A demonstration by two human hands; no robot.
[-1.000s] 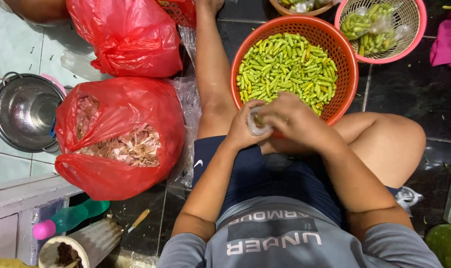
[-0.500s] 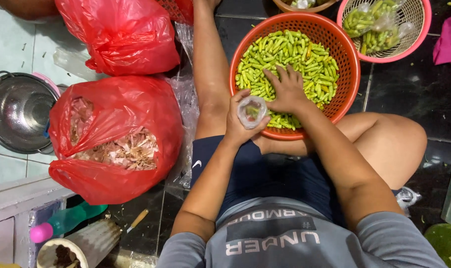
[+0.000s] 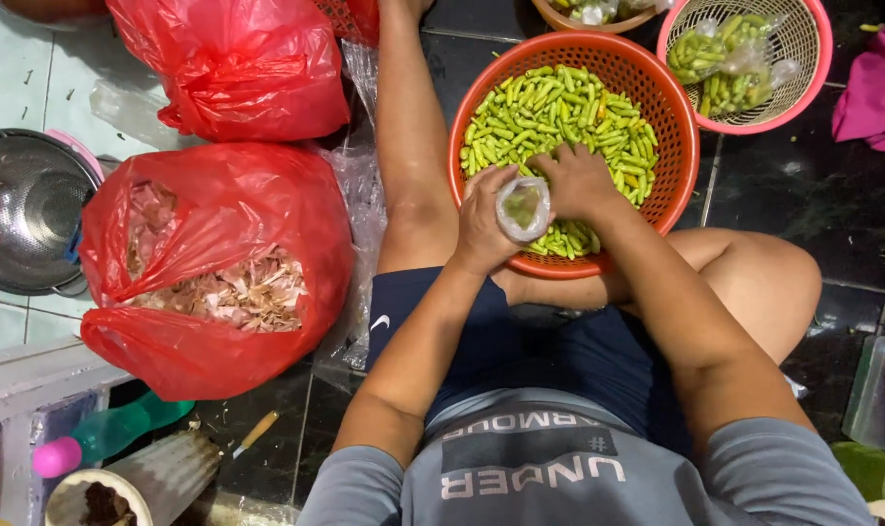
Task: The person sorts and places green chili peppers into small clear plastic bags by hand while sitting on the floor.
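1. The person sits on the dark tiled floor (image 3: 812, 195) with bare legs folded, one leg stretched along the left side of an orange basket.
2. Two red plastic bags stand to the person's left: the nearer bag (image 3: 209, 273) gapes open, showing pale pinkish peelings inside; the farther bag (image 3: 233, 63) lies behind it, bunched shut.
3. The orange basket (image 3: 671, 127) sits between the knees, its near rim resting over the leg, and it is filled with small green chillies (image 3: 559, 107).
4. A metal colander (image 3: 24, 209) sits on the lighter tiles at the far left, just beside the open red bag.
5. A pink basket (image 3: 812, 58) lies just behind and to the right of the orange one, holding small clear packets of green chillies; a magenta cloth (image 3: 876, 93) is at the right edge.
6. The right hand (image 3: 579, 180) is palm down on the chillies in the orange basket, fingers curled into the heap; whether it has closed on any I cannot tell.
7. The left hand (image 3: 481, 219) is wrapped around a small clear plastic bag (image 3: 523, 206), gripping it mouth up at the basket's near edge, touching the right hand; a few green chillies show inside.
8. A small wooden-handled knife (image 3: 253, 433) lies on the floor near the open bag, beside a green bottle with a pink cap (image 3: 111, 438).
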